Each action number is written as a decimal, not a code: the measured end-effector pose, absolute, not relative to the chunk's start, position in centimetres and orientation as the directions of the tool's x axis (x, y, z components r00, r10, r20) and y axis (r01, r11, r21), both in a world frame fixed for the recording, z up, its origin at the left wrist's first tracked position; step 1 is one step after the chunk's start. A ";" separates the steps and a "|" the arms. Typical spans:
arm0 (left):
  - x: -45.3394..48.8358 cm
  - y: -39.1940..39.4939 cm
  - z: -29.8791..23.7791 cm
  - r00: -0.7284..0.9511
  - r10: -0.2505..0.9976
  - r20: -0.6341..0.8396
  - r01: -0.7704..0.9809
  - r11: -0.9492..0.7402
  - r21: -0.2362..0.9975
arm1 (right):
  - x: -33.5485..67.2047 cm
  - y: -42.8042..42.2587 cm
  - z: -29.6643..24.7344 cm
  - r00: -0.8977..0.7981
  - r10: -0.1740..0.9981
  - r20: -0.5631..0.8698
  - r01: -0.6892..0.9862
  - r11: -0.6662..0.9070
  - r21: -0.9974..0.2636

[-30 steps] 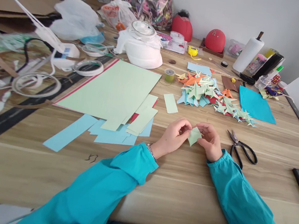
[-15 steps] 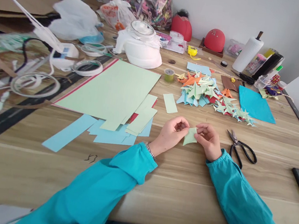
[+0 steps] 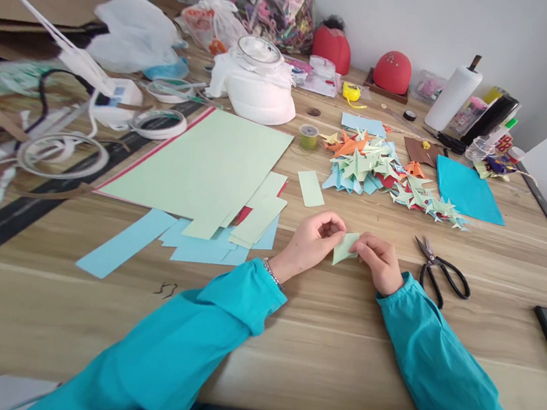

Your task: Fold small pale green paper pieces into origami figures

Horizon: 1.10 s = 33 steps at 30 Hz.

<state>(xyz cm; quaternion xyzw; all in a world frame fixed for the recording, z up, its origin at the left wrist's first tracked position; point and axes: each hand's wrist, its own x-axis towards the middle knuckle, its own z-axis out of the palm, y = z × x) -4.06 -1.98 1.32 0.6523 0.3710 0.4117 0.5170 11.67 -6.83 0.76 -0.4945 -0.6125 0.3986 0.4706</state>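
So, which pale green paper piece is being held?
The small folded pale green paper piece, pinched by the left hand and right hand; other pale green paper, including the loose flat rectangle, lies unheld.

Loose, plain teal sleeves (image 3: 157, 340), softly creased along their length, end in gathered cuffs (image 3: 394, 288), with a silvery beaded bracelet (image 3: 273, 273) just beyond the left one.

Between our fingers (image 3: 366, 248) we see pale-green paper (image 3: 344, 248); beyond them, green, orange and blue folded-paper stars (image 3: 358, 165).
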 end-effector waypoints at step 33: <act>-4.2 -2.4 2.0 0.538 0.841 0.050 0.020 -0.072 0.997 | 12.4 -6.2 -1.0 0.110 0.994 -0.014 -0.211 0.009 -0.977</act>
